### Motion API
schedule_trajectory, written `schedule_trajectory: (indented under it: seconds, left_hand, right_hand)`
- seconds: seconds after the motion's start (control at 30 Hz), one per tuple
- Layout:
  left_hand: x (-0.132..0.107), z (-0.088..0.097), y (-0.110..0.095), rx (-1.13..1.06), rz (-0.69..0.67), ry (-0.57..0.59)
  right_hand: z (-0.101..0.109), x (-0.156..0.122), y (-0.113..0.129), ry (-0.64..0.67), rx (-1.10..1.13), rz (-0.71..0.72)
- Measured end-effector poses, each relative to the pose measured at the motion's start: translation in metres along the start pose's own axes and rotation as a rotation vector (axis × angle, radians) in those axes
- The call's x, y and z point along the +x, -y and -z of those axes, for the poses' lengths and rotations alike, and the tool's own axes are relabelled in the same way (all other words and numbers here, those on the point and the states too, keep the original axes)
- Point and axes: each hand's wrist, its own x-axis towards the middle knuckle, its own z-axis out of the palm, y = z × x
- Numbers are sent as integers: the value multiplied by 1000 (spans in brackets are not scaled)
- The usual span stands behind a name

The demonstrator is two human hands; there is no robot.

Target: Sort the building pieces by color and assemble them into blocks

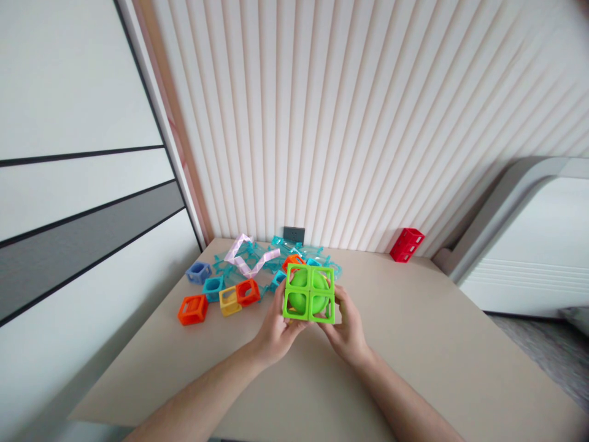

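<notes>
Between my two hands is a green block frame (310,293), a two-by-two grid of open square cells with rounded green shapes showing inside. My left hand (275,328) is closed around its left side and lower edge. My right hand (345,325) grips the right side, thumb near the bottom. The block is raised above the table (405,344), its grid face turned toward me. Behind it, partly covered, sits an orange open block (293,261). Some of my fingertips are hidden behind the green block.
Loose open blocks lie to the left: orange (192,309), yellow (229,302), red-orange (248,291), teal (213,288) and blue (199,272). Behind them are a pale pink zigzag strip (251,264) and clear teal pieces (317,250). A red block stack (407,245) stands by the ribbed wall.
</notes>
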Motion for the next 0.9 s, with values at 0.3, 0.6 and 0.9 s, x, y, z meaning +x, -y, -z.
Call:
schedule_trajectory:
  seconds: [0.3, 0.6, 0.9]
  left_hand:
    - [0, 1, 4, 45, -38, -9]
    - [1, 2, 2, 87, -63, 6]
    - [1, 4, 6, 101, -135, -12]
  right_hand:
    - [-1, -1, 0, -30, 50, 9]
    - [-1, -1, -1, -24, 37, 31]
    - [1, 2, -1, 16, 76, 43]
